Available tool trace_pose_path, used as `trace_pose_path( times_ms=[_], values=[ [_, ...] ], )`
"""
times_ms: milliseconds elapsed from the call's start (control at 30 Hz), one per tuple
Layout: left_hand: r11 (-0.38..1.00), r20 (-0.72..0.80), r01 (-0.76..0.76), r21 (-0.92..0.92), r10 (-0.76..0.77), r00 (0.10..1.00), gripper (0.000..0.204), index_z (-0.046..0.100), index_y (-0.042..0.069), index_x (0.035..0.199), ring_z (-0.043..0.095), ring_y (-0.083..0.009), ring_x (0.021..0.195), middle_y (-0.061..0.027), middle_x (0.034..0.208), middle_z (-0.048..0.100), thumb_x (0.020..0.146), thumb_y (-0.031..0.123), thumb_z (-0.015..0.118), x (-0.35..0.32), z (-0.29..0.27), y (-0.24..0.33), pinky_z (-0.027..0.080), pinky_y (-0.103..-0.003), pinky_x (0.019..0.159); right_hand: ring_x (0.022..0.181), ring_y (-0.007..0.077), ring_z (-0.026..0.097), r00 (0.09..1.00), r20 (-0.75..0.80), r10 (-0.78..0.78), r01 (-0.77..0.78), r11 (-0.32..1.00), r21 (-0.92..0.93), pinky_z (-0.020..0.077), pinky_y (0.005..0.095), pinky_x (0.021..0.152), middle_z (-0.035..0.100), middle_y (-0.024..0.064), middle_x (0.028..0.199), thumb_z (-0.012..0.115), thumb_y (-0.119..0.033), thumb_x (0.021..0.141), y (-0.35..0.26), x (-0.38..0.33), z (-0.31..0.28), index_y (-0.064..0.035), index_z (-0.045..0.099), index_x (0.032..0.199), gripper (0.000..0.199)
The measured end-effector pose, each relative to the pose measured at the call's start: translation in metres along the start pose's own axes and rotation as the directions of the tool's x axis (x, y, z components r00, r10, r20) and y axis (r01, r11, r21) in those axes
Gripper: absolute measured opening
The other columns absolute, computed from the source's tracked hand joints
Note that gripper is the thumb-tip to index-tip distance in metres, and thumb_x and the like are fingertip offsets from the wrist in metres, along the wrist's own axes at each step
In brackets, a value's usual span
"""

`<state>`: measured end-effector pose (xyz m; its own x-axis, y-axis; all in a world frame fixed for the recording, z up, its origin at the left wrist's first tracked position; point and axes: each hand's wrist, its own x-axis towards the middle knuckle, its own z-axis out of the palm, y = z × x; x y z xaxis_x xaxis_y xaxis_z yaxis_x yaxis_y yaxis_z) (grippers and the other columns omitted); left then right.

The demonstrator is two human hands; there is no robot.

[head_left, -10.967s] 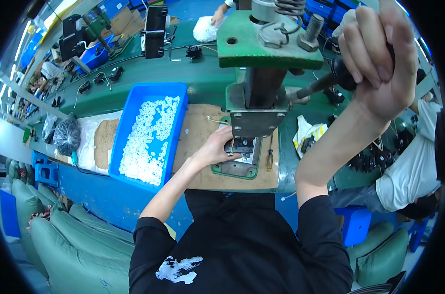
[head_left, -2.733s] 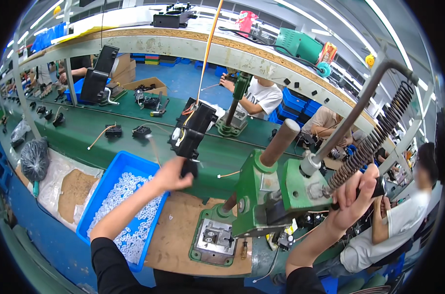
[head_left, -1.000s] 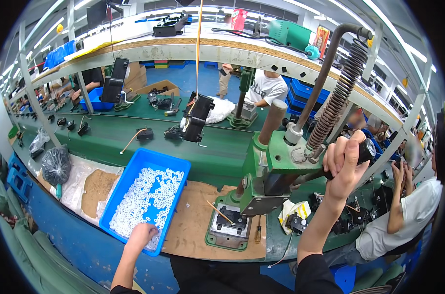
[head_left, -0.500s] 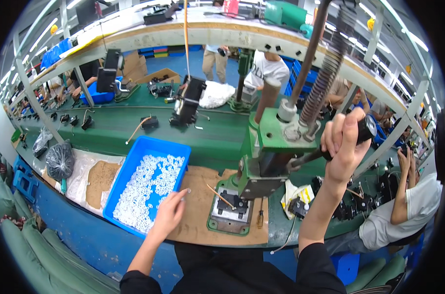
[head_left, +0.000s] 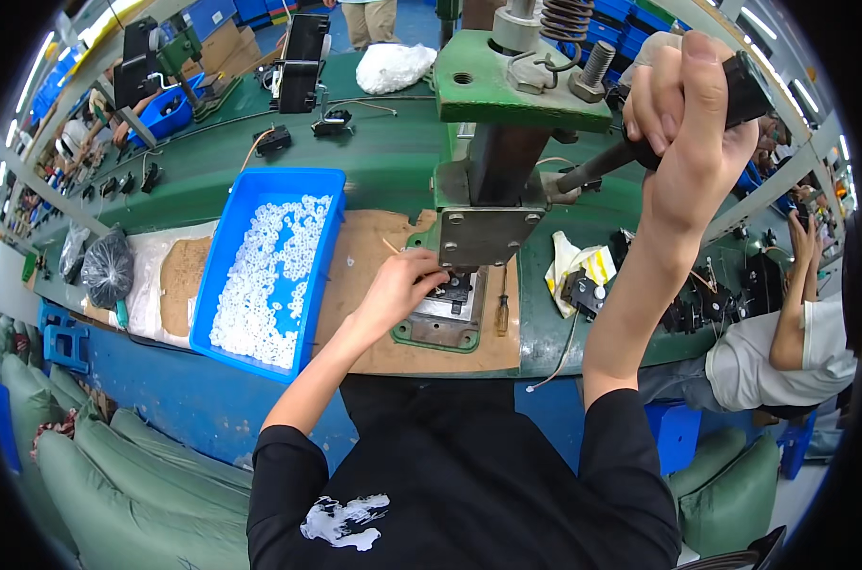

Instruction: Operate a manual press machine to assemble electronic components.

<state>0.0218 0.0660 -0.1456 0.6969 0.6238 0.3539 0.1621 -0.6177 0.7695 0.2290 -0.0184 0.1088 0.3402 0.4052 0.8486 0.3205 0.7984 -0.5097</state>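
My right hand is wrapped around the black grip of the lever on a green arbor press. Beneath the press head, my left hand reaches in with its fingers pinched at a black plastic part. Whatever the fingertips hold is hidden. That part rests on a metal block on the green press base. Left of the press stands a blue bin of small white plastic rings.
A screwdriver lies right of the base. Beyond it are a yellow-and-white wrapper and a black part with a cable. Black bagged goods sit far left. Another person sits at the right.
My left hand has moved right, from beside the bin to the black part under the press, with a tiny white piece earlier at its fingertips. My right hand stays on the lever. The view has tipped down.
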Motion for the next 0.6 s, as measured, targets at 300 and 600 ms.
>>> trace_pose_path(
  times_ms=[300, 600],
  values=[
    [0.989, 0.047, -0.114, 0.098, 0.11, 0.993, 0.014, 0.063, -0.004, 0.086, 0.06, -0.0391, 0.084, -0.0176, 0.093, 0.058, 0.088, 0.009, 0.067, -0.003, 0.014, -0.005, 0.048, -0.046, 0.074, 0.045, 0.0045, 0.032, 1.0, -0.009, 0.015, -0.014, 1.0, 0.02, 0.0291, 0.0229, 0.044, 0.035, -0.005, 0.057, 0.054, -0.021, 0.103, -0.005, -0.002, -0.003, -0.008, 0.052, 0.081, 0.025],
    [0.99, 0.151, -0.118, -0.079, 0.129, 0.98, 0.013, 0.069, -0.004, 0.092, 0.061, -0.0386, 0.089, -0.0187, 0.096, 0.064, 0.084, 0.006, 0.07, 0.011, 0.008, -0.018, 0.05, -0.045, 0.08, 0.045, 0.0041, 0.032, 0.999, 0.033, -0.024, 0.024, 1.0, 0.005, 0.0294, 0.0229, 0.045, 0.034, -0.0051, 0.057, 0.054, -0.022, 0.103, 0.002, 0.0, -0.002, -0.0068, 0.055, 0.084, 0.024]
  ],
)
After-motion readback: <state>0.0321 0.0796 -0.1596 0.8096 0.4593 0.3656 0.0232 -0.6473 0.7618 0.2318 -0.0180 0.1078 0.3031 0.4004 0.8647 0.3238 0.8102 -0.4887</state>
